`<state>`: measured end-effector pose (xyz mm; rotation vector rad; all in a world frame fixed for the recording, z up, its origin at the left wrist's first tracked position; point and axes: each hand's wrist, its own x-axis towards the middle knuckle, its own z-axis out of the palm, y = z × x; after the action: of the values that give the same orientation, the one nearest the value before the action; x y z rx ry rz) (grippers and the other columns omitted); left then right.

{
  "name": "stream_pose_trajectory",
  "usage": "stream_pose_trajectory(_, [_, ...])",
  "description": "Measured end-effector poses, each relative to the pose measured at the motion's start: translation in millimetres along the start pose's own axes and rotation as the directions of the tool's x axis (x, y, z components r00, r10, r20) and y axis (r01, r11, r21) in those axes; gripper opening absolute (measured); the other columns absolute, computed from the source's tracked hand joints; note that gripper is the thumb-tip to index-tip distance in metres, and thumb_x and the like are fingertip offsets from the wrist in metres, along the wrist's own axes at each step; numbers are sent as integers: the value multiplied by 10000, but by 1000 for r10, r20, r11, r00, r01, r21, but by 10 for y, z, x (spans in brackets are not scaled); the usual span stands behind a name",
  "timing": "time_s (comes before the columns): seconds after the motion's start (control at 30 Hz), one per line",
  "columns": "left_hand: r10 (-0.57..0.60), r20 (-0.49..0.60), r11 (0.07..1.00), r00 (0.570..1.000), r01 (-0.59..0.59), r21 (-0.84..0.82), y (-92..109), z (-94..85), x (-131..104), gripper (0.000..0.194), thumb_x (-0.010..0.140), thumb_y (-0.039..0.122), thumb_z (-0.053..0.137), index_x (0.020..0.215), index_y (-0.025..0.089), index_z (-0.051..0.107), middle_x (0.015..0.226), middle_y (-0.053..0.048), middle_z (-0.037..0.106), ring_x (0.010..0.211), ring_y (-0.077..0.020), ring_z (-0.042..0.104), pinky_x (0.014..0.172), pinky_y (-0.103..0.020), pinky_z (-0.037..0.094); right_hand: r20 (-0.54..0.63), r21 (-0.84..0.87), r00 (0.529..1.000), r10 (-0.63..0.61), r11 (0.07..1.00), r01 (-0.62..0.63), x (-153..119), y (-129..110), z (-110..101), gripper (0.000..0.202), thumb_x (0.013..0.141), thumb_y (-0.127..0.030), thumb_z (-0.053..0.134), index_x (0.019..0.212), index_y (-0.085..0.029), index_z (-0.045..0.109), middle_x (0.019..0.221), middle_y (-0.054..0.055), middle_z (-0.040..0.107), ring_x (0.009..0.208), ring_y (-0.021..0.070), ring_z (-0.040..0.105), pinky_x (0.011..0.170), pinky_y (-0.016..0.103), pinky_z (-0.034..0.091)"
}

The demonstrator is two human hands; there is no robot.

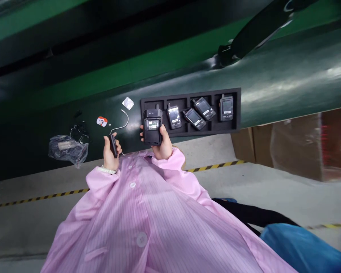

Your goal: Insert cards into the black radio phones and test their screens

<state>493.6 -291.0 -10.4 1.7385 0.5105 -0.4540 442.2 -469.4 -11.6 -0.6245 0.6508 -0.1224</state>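
Note:
My right hand (164, 146) is closed around a black handheld radio (152, 132) with its stubby antenna pointing away from me. Its back bay is uncovered, showing metal card slots and a bit of green board. In my left hand (111, 153) a slim black block (113, 145) is gripped between thumb and fingers; whether it is a battery I cannot tell. A thin pale cord (127, 121) curves up from its top end. Beyond this hand lie an orange-and-white card (102, 121) and a tiny pale chip (109, 124).
A black compartment tray (213, 93) holds several handheld radios (174, 116), screens up. Left lie a crumpled clear plastic bag (68, 149) and dark cords (79, 132). A small clear-white square (127, 103) lies farther back. Cardboard boxes (261, 146) stand right; someone's blue garment (298, 246) shows behind.

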Motion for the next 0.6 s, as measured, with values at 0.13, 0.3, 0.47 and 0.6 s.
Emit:
stream_pose_trajectory(0.13, [68, -229, 965, 971, -5, 264, -539, -263, 498, 510, 803, 290, 784, 1252, 149, 588, 1162, -110, 661, 1090, -220, 666, 1049, -357, 502, 69, -8, 997, 31, 1000, -30, -156, -84, 66, 563, 791, -674, 692, 1130, -249, 545, 1047, 73, 797, 796, 227, 768, 602, 354, 630])
stream_pose_trajectory(0.3, [182, -273, 843, 945, -7, 538, -932, -569, 938, 698, 811, 161, 707, 1452, 69, 447, 1484, -241, 517, 1454, -337, 458, 1255, -475, 306, 203, 0, 979, -22, 1000, 22, -491, -234, 301, 470, 888, -653, 620, 1157, -277, 538, 1078, 63, 788, 792, 211, 765, 605, 339, 630])
stream_pose_trajectory(0.47, [247, -178, 714, 953, -54, 699, -1122, -656, 1158, 799, 848, 225, 683, 1547, -1, 367, 1481, -289, 452, 1467, -375, 391, 1266, -488, 260, 268, -17, 962, -53, 998, 60, -706, -347, 389, 485, 957, -616, 545, 1307, -282, 508, 1167, 82, 764, 853, 221, 769, 635, 356, 637])
stream_pose_trajectory(0.6, [247, -107, 641, 963, -79, 764, -1139, -589, 1224, 849, 900, 290, 648, 1598, -28, 283, 1486, -304, 431, 1444, -398, 381, 1260, -490, 246, 229, -61, 973, -13, 998, 27, -846, -442, 448, 525, 930, -666, 548, 1300, -297, 514, 1157, 90, 752, 854, 253, 760, 608, 396, 628])
